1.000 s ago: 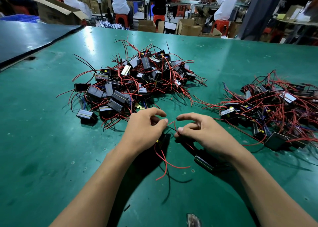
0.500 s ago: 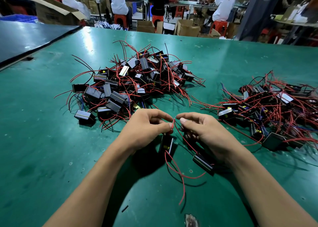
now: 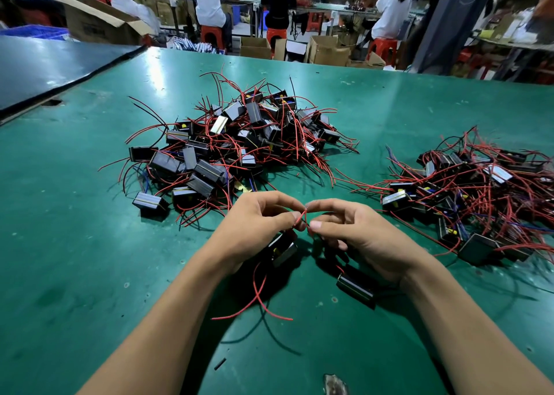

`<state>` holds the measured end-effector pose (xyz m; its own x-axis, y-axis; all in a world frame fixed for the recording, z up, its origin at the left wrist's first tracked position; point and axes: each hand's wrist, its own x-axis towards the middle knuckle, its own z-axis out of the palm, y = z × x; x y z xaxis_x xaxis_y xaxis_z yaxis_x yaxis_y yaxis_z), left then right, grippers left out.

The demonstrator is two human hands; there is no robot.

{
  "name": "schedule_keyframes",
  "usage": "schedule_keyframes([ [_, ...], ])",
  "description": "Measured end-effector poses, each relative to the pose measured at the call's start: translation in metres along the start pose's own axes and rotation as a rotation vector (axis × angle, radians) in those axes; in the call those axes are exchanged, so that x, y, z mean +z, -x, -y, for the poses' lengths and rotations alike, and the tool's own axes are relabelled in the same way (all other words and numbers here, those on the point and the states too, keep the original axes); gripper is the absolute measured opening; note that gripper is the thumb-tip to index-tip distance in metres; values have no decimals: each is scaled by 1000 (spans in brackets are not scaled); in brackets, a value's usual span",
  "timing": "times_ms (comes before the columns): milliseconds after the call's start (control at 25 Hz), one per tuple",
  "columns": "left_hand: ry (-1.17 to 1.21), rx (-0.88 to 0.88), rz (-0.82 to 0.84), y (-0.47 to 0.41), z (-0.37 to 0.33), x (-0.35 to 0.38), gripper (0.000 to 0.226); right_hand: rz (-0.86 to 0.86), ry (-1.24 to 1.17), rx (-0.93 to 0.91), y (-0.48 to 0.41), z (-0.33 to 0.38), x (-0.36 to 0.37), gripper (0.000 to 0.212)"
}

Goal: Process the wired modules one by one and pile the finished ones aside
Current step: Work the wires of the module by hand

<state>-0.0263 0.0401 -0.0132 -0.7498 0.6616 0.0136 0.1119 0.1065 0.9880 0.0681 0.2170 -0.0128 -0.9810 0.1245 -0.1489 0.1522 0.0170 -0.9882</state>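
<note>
Together both hands (image 3: 302, 229) pinch black module's (image 3: 283, 249) crossed red wires (image 3: 301, 222)

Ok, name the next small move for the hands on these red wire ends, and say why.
Probably twist the crossed red wire ends together. The left hand and right hand each pinch one, they cross between the fingertips, and the black module under the left hand sits apart from the middle pile and the right pile, so this piece looks unfinished.
</note>
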Motion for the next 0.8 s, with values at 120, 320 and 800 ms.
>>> schedule_keyframes([
  [120, 20, 3, 5, -1, 0, -1, 13, 34, 59, 32, 0, 0, 2, 23],
  [320, 140, -11, 4, -1, 0, 0, 10, 41, -119, 107, 1, 2, 1, 24],
  [800, 207, -48, -31, 2, -6, 7, 5, -20, -136, 92, -2, 2, 2, 27],
])
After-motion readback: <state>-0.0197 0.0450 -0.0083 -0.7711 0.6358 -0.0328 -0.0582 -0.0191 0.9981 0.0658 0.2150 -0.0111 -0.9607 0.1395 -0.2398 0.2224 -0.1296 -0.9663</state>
